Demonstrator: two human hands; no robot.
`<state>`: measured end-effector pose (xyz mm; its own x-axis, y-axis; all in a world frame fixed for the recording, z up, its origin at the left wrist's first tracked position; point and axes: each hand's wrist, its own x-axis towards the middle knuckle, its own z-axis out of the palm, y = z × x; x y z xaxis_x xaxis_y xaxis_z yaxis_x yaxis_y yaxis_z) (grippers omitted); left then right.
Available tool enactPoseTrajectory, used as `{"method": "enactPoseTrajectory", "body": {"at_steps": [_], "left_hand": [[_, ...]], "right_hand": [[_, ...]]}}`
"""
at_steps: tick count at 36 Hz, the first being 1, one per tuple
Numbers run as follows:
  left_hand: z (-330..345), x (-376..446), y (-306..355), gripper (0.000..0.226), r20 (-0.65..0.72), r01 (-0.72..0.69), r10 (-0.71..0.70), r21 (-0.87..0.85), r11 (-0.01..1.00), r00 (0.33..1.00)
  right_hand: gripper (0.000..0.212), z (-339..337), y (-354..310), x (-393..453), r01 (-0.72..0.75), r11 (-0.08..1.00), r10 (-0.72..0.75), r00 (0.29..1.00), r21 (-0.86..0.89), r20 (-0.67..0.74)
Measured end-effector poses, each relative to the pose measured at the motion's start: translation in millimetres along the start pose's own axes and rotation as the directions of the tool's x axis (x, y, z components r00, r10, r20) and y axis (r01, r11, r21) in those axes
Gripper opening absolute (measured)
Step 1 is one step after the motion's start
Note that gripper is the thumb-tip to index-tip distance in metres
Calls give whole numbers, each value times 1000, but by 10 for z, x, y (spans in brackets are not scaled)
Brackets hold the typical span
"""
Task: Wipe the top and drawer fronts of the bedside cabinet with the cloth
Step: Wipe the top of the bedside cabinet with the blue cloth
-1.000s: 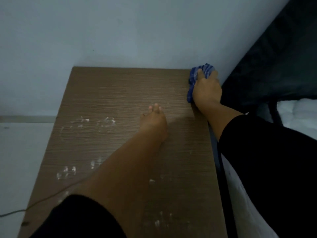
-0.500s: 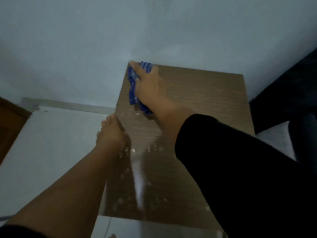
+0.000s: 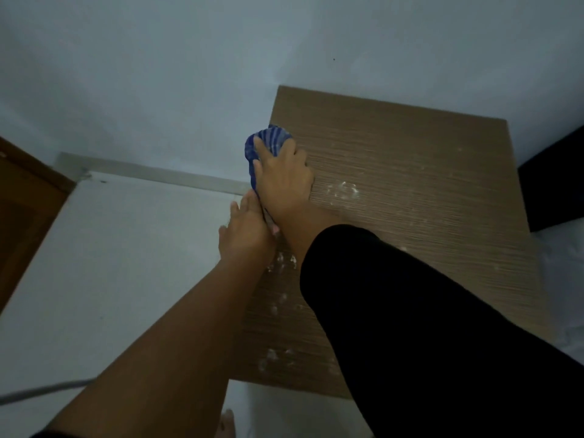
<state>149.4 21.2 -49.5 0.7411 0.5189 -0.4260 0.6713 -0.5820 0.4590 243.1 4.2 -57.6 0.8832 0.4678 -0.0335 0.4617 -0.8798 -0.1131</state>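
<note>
From the head camera, the step in hand looks like wiping the top of the bedside cabinet, with the drawer fronts out of sight below the near edge and, by my judgement, not yet reached. The right hand presses the blue striped cloth flat against the wooden top at its left edge, toward the far corner; its fingers are spread only a little and curl over the bunched fabric, pinning it down rather than pinching it, and part of the cloth hangs past the edge. The left hand sits just beside and nearer, at the same left edge, touching the right wrist; its fingers lie loosely together and fairly straight, and it holds nothing that I can make out, though whether it rests on the wood or cups beside the edge I cannot tell. White dusty smears lie just right of the cloth, and more trail along the left side toward the near edge. The next move probably calls for drawing the cloth across those patches with steady pressure, keeping the fabric bunched under the palm, before bending to the drawers.
</note>
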Motion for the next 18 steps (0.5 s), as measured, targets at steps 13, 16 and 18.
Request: {"method": "enactPoseTrajectory", "body": {"at_steps": [13,16,18], "left_hand": [[152,-152,362,61,-11,-78,85,279,957,996],[297,-194,598,61,71,-167,152,327,930,986],[443,-232,776,61,109,-237,211,370,898,971]], "right_hand": [[50,-113,873,-39,-147,989,149,986,-27,72],[50,-153,1189,-95,-188,981,190,979,-43,74],[50,-176,1425,-126,-221,974,224,972,-49,74]]}}
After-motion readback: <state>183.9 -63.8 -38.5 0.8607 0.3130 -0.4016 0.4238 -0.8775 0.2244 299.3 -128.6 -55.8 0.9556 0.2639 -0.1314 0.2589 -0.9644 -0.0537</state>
